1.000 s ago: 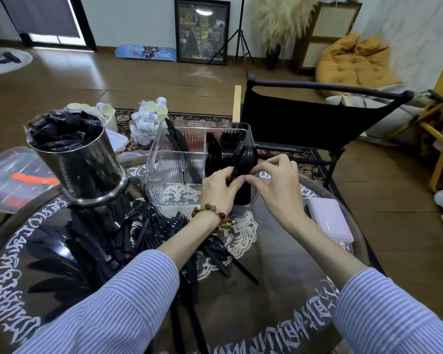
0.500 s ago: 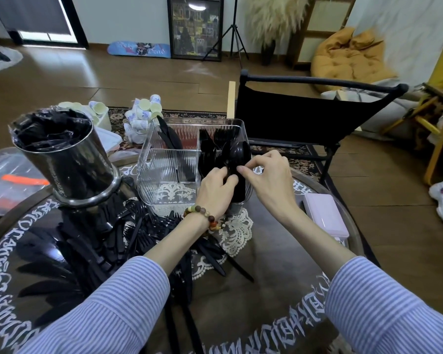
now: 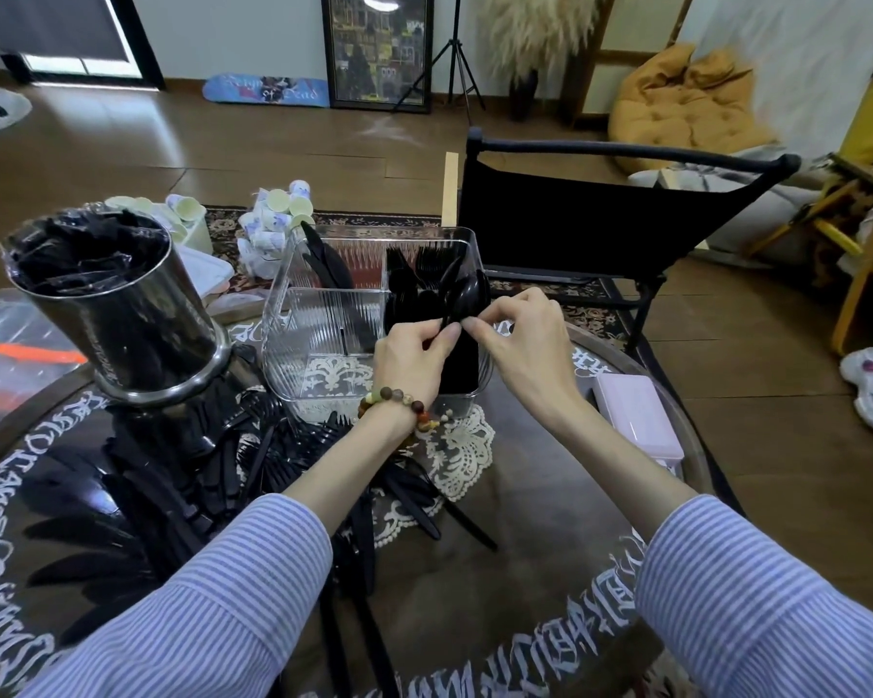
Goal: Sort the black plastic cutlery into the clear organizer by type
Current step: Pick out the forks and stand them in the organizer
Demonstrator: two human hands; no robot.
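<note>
Left hand [image 3: 414,357]: fingers pinch black spoons [image 3: 462,299] at the handles.
Right hand [image 3: 517,340]: fingertips pinch the same bunch.
Spoons: over the clear organizer [image 3: 318,340], near right compartment.
Loose cutlery [image 3: 213,476]: heaped on the tabletop [image 3: 525,536], near left.

Blue-white striped sleeves [image 3: 233,586]; beaded bracelet [image 3: 399,403] on left wrist.

Both hands [image 3: 475,355] on spoons [image 3: 467,299], organizer [image 3: 318,340].
</note>
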